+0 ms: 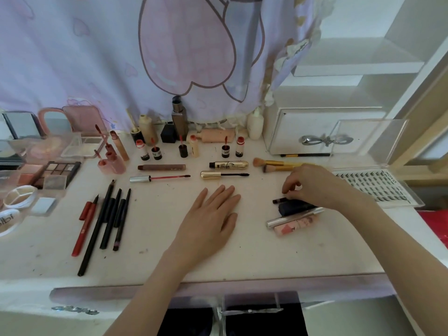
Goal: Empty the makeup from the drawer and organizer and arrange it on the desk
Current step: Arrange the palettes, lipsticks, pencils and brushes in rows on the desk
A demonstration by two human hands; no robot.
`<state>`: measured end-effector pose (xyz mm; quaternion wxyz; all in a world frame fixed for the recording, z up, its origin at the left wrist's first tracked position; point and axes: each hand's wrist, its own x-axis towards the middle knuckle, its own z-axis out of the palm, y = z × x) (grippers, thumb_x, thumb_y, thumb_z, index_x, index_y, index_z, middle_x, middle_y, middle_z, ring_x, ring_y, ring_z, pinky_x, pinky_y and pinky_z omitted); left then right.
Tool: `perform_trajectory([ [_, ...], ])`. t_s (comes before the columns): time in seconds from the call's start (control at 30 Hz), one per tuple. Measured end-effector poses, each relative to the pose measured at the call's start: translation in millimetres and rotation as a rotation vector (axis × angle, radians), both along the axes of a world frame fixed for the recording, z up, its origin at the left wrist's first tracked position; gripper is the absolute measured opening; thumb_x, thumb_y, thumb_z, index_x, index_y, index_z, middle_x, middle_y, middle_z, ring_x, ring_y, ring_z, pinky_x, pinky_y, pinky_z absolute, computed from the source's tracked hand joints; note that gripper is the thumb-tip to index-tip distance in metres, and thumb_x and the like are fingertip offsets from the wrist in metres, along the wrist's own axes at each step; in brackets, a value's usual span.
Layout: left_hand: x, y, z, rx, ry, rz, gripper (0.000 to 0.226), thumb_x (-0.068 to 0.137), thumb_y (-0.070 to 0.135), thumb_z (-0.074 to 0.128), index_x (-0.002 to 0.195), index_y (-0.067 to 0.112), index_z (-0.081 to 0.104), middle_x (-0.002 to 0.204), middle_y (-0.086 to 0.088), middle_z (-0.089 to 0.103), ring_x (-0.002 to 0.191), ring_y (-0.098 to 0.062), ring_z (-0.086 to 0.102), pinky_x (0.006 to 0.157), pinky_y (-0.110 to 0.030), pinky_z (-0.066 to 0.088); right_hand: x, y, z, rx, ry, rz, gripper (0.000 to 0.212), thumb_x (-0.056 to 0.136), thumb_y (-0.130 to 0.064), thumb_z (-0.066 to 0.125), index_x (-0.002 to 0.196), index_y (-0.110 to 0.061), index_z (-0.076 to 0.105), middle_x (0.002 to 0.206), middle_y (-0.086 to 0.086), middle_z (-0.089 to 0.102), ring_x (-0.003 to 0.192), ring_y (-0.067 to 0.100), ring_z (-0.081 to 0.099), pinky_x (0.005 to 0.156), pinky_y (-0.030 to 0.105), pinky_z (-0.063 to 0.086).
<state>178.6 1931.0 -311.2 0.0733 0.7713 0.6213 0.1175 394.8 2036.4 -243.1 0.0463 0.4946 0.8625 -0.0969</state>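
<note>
My left hand (210, 220) lies flat and open on the white desk (242, 258), fingers straight, holding nothing. My right hand (312, 186) hovers over a small pile at the right, its curled fingers pinching a thin dark pencil (278, 201). Under it lie a dark blue tube (294, 207), a silver tube (291, 218) and a pink tube (297, 225). A gold mascara tube (229, 164) and its wand (224, 175) lie ahead of my left hand. Several dark and red pencils (106, 219) lie in a row at the left.
Small lipstick bottles (184, 149) and foundation bottles (179, 120) line the back. Palettes (58, 174) and compacts crowd the left. Two gold-handled brushes (278, 165), a white drawer box (315, 132) and a clear lash tray (378, 187) stand at the right. An open drawer (254, 311) sits below the desk edge.
</note>
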Motion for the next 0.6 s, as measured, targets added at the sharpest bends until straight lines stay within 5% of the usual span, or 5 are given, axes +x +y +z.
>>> perform_trajectory([
  [0.3,-2,0,-2,0.015,-0.032,-0.006,0.068,0.084,0.051,0.001,0.145,0.031,0.025,0.154,0.014,0.015,0.141,0.001,0.003,0.113,-0.022,-0.009,-4,-3,4,0.058,0.123,-0.028,0.013,0.093,-0.023,0.052,0.103,-0.019,0.06,0.1,-0.004,0.053,0.1,0.017,0.05,0.084,0.03,0.04],
  [0.5,-4,-1,6,0.01,-0.322,0.051,0.042,0.097,0.036,0.039,0.139,0.029,0.038,0.143,0.021,0.031,0.129,0.013,0.013,0.109,-0.011,-0.001,-31,-20,24,0.113,0.95,-0.185,0.01,0.091,-0.012,0.056,0.088,-0.021,0.051,0.085,-0.013,0.059,0.079,-0.002,0.056,0.067,0.006,0.039],
  [0.6,-4,-2,18,-0.057,-0.651,0.149,0.04,0.09,0.033,0.056,0.128,0.035,0.043,0.123,0.026,0.047,0.122,0.003,0.042,0.103,-0.012,0.026,-53,-34,28,-0.179,1.406,-0.254,0.014,0.094,-0.005,0.049,0.086,-0.016,0.049,0.078,-0.004,0.07,0.073,0.012,0.067,0.063,0.021,0.052],
])
